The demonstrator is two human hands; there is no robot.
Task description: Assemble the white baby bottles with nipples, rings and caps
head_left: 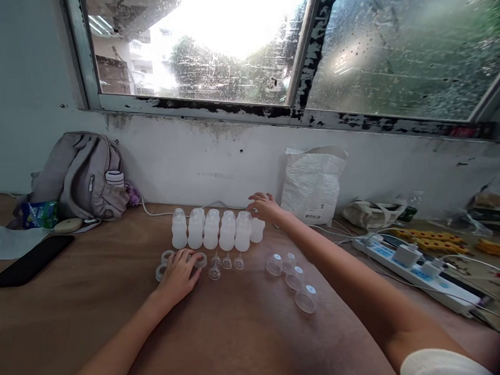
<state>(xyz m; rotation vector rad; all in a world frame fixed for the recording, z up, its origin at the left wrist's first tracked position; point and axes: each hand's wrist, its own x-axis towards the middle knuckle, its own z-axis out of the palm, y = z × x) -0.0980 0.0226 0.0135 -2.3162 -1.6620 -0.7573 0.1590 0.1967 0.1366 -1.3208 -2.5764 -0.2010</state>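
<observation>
White baby bottles (212, 231) stand upright in a close row, several of them, with clear domed tops. My right hand (264, 204) reaches over the right end of the row, its fingers stretched and slightly bent near the top of a bottle (243, 233); contact is unclear. A shorter white bottle (257, 231) stands under that wrist. My left hand (180, 275) rests with fingers apart among white screw rings (167, 256), its fingertips near another ring (200, 260). Clear bottle teats (214, 272) sit before the bottles. Clear domed caps (294, 278) stand to the right.
A grey backpack (82, 176) and a black phone-like slab (31, 262) are at left on the brown tabletop (219, 336). A white plastic bag (312, 184) leans on the wall. At right lie a power strip (417, 278) with cables and yellow parts (431, 239).
</observation>
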